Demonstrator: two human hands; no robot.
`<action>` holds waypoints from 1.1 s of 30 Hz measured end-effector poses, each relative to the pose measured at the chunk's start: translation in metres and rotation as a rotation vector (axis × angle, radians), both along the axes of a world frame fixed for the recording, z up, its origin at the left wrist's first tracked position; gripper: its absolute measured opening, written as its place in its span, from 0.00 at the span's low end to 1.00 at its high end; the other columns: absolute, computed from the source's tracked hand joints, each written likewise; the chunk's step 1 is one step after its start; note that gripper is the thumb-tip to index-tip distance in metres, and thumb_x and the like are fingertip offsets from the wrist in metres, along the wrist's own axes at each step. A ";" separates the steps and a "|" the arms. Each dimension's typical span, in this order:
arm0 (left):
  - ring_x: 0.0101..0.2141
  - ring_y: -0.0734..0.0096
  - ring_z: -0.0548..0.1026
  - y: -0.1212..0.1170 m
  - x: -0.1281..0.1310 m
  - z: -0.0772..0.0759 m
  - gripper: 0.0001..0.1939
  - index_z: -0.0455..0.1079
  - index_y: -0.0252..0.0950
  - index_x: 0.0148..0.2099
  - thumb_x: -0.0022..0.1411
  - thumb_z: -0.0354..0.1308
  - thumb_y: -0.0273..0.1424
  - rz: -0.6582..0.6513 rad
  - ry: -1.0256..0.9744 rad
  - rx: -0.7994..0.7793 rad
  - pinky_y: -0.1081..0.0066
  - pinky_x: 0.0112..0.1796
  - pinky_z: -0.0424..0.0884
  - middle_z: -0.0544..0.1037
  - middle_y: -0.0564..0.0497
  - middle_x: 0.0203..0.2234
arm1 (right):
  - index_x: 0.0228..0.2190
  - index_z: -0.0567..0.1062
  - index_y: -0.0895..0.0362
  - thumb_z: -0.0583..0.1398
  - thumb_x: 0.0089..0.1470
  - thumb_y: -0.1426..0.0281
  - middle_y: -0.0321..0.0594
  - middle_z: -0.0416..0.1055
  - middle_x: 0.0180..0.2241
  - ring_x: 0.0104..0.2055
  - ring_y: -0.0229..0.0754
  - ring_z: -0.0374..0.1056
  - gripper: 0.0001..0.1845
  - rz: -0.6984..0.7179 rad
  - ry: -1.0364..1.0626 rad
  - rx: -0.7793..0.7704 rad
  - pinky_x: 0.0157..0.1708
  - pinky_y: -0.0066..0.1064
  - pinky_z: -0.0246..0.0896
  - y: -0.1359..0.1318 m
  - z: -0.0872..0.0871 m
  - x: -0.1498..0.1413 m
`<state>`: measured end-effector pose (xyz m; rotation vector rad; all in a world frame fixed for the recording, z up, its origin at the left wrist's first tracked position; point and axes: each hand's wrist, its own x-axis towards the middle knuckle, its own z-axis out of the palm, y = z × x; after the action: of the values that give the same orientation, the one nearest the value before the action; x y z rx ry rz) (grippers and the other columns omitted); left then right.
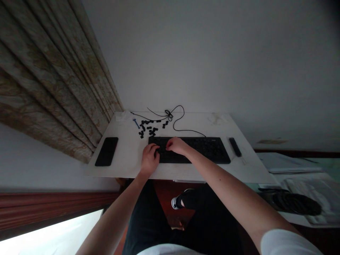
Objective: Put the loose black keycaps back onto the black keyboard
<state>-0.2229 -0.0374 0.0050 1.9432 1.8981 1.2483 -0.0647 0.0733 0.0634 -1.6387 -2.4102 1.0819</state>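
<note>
The black keyboard (209, 150) lay beneath both hands; a small pale mark near its top right was too tiny to read. The left hand (151, 157) curled over its left end; whether it gripped anything could not be told. The right hand (176, 145) had its fingertips drawn together just above the keys, any piece between them hidden. Beyond the left hand lay loose black keycaps (149, 128) and a blue tool (136, 123), with no readable lettering.

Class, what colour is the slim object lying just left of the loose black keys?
The slim object is blue, seen best in the head view.
</note>
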 end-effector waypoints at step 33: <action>0.48 0.58 0.73 0.004 0.001 0.001 0.13 0.74 0.39 0.45 0.60 0.55 0.23 -0.004 0.084 -0.030 0.54 0.54 0.69 0.75 0.46 0.44 | 0.29 0.80 0.57 0.66 0.46 0.77 0.37 0.77 0.28 0.32 0.37 0.71 0.05 0.103 0.246 0.124 0.34 0.26 0.62 -0.022 -0.009 0.009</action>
<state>-0.2223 -0.0332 0.0059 2.0126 1.9393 1.1474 -0.0554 0.0515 0.0547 -1.2752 -2.3683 1.0532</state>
